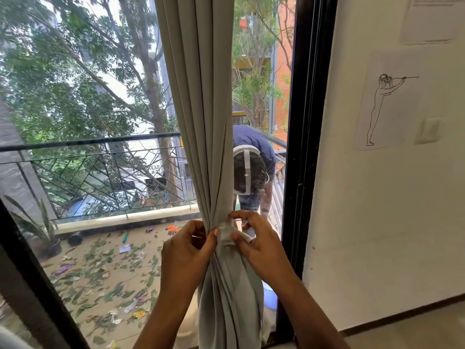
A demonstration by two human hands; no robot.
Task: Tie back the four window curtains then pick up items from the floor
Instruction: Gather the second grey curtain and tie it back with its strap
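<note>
The black window frame (pixel 305 147) runs top to bottom at three o'clock of the view's centre. Beyond it, the white wall (pixel 377 235) carries a line drawing (pixel 387 102) at two o'clock. The grey curtain (pixel 206 109) hangs down the middle from twelve to six o'clock, drawn into one narrow column so that glass shows on both sides. It narrows to a waist just below centre and spreads again beneath. Through the glass, the balcony floor (pixel 83 250) at eight o'clock is strewn with leaves and wrappers (pixel 113 288). A person (pixel 251 157) bends forward on the curtain's three o'clock side, behind the pane.

Both hands meet at the waist, at about six o'clock. The left hand (pixel 188 250) comes in from the curtain's nine o'clock side. Its fingers are curled round the bunched folds and its thumb is pressed against them, likely to keep the gather tight while the knot is worked. The right hand (pixel 256 245), on the three o'clock side, pinches a loose end of the pale tie-back band (pixel 227 234), which wraps the gather between the two hands. Pulling from opposite sides would cinch the band, so I judge the tying of this curtain to be under way and not finished. No other curtain is in view, and the floor pickup seems not yet begun.
</note>
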